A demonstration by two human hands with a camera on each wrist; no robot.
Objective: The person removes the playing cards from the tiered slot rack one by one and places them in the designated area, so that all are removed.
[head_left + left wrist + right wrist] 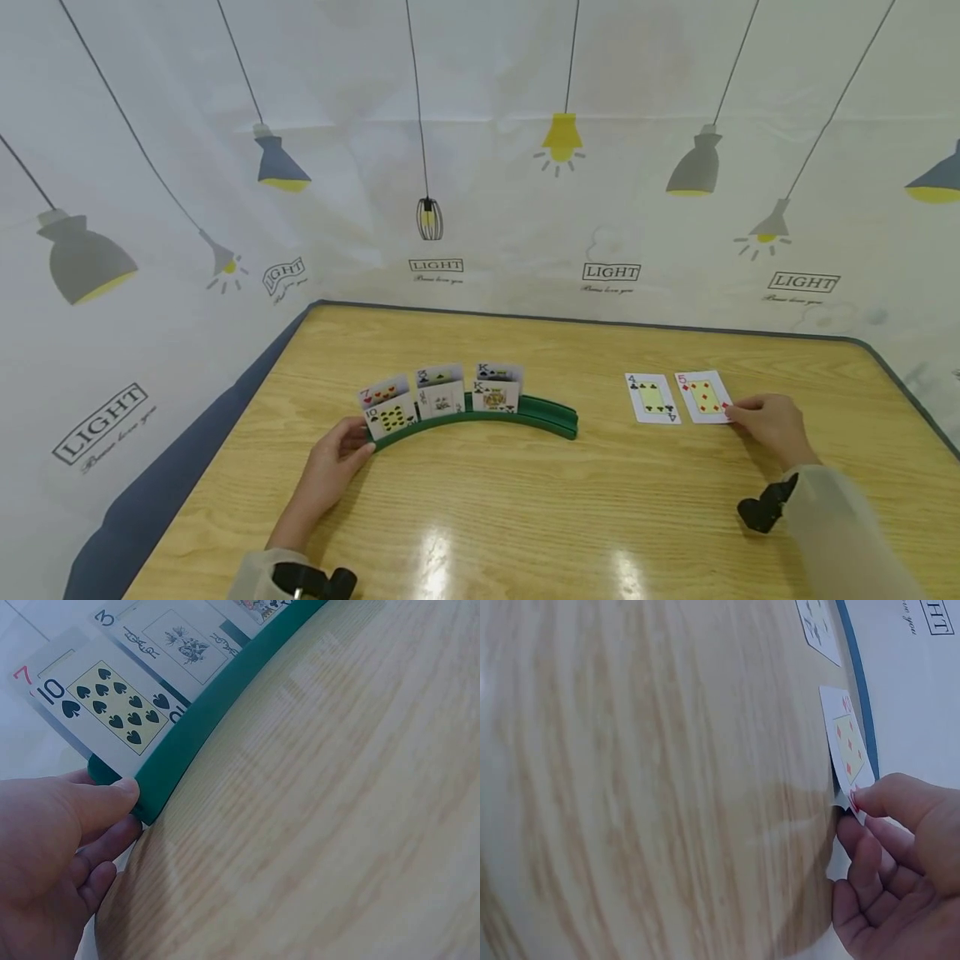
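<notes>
Five of diamonds [702, 396], corner in right grip [775, 427]

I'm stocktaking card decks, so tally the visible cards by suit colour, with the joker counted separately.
Red-suited: 2 (7 of hearts, 5 of diamonds)
Joker: 1
Black-suited: 5 (10 of spades, 4 of clubs, card behind the joker, front king, rear king)
Total: 8

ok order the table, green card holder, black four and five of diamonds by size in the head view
1. Table
2. Green card holder
3. Black four and five of diamonds, too alike to rank
</notes>
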